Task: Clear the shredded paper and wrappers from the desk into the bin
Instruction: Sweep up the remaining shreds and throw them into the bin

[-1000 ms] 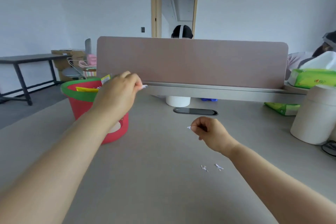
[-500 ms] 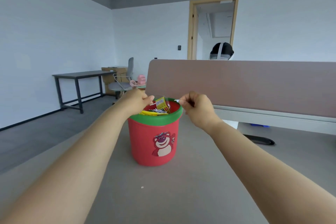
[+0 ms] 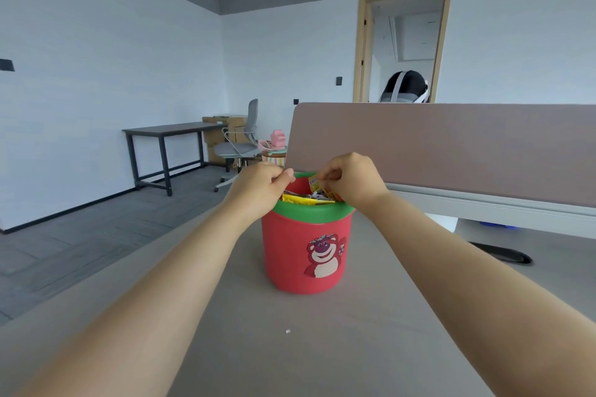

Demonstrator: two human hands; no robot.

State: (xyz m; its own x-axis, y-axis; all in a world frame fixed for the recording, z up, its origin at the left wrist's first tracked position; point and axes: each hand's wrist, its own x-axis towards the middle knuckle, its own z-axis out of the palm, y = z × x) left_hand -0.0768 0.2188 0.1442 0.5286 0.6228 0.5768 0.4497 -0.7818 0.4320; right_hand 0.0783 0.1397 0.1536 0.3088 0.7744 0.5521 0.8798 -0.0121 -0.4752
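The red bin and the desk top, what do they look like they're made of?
Bin: most likely moulded plastic, smooth with a soft sheen, with a separate green rim and a printed or stuck-on bear picture.
Desk: a matte grey-beige surface with no grain showing, probably laminate, though the core cannot be told.
Wrappers inside the bin: glossy yellow film, likely plastic or foil.

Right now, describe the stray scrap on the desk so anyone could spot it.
Find the red bin with the bear picture on the grey desk. In front of it, nearer the camera, lies a tiny white paper scrap, the only loose bit there.
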